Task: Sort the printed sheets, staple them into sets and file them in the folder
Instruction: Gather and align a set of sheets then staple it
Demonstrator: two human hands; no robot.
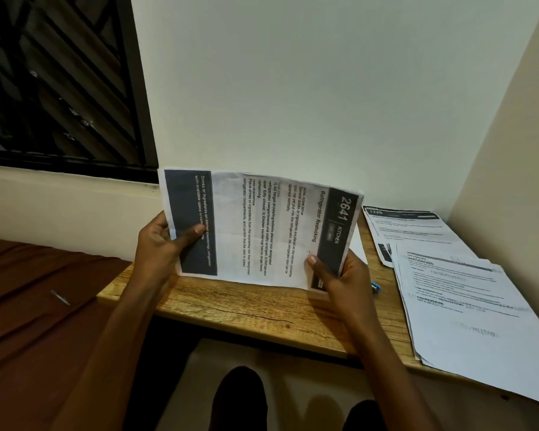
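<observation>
Held sheet [259, 227] above desk [249, 306]; paper stacks [467, 300] on desk, right.

Paper stacks [467, 293] crowd the desk's [231, 303] right side.

The printed sheet [259, 228] is thin white matt paper, lightly creased, with dark grey ink blocks at both ends. It is pinched by the left hand [162, 241] and the right hand [339, 272]. The desk [231, 303] is light wood with open, rough-looking grain and dark cracks. The paper stack [467, 309] and the sheets behind it [408, 228] are the same matt paper. The bedspread [28, 306] is rust-brown cloth, softly folded, under a shiny metal-looking sliver [60, 297]. The wall [293, 88] is smooth matt paint.
</observation>
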